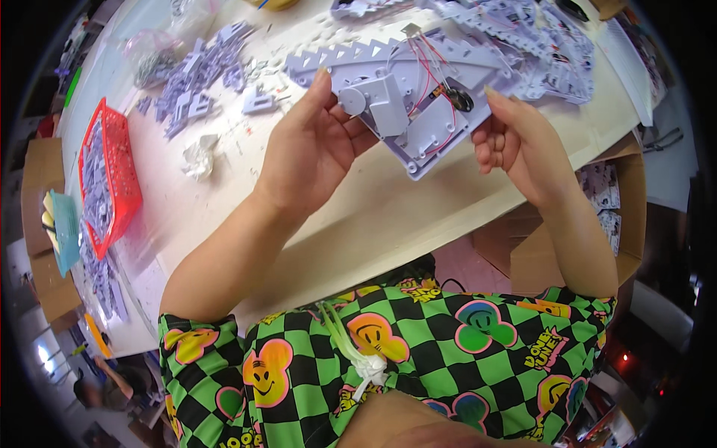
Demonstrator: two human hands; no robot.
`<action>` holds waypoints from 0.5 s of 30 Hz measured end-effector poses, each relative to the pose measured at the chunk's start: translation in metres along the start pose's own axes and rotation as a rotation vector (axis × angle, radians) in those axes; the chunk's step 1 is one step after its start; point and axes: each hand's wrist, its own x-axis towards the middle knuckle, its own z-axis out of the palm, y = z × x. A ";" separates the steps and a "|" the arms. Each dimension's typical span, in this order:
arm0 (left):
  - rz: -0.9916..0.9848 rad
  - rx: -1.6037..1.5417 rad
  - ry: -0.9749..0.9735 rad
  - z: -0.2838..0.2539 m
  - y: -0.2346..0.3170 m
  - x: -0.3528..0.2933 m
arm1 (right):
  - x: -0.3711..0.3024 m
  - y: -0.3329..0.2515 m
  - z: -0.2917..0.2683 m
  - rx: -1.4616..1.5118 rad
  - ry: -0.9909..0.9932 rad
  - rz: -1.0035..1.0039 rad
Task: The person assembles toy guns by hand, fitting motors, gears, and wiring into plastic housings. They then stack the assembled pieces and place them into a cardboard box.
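A person in a green-and-black checked shirt (441, 366) holds a pale lavender plastic housing (437, 131) over a cream worktop (448, 190), the piece sitting between both hands at one o'clock from the centre of view. The left hand (310, 145) grips its nine o'clock side, fingers against the edge, thumb raised near a gear case (388, 116); the right hand (519, 134) is at its three o'clock side with fingers curled in, though whether they clasp it cannot be told. Red and white wires (427, 69) cross the housing near a black disc (461, 100), and a small silvery piece (411, 30) shows at its twelve o'clock. More lavender housings (553, 60) are heaped at its two o'clock. From the left hand, loose lavender parts (198, 75) lie at ten o'clock, a crumpled white tissue (200, 157) and a red basket (125, 160) at nine, while from the right hand a cardboard box (633, 179) stands at four
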 end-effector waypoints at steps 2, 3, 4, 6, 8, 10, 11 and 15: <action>0.001 0.046 0.062 -0.010 0.010 -0.007 | -0.008 0.010 0.014 -0.044 -0.041 0.041; 0.005 0.043 0.084 -0.015 0.015 -0.010 | -0.013 0.015 0.020 -0.086 -0.056 0.067; -0.055 0.105 0.105 -0.030 0.024 -0.020 | -0.016 0.032 0.031 -0.072 -0.142 0.113; -0.078 0.151 0.132 -0.040 0.034 -0.028 | -0.024 0.034 0.039 -0.155 -0.272 0.141; -0.087 0.178 0.130 -0.053 0.046 -0.040 | -0.025 0.041 0.039 -0.354 -0.467 0.096; -0.091 0.224 0.095 -0.060 0.056 -0.056 | -0.021 0.030 0.041 -0.608 -0.511 0.055; -0.101 0.231 0.120 -0.072 0.061 -0.066 | -0.021 0.032 0.049 -0.843 -0.503 -0.001; -0.093 0.422 0.091 -0.085 0.073 -0.090 | -0.026 0.024 0.049 -0.749 -0.345 -0.033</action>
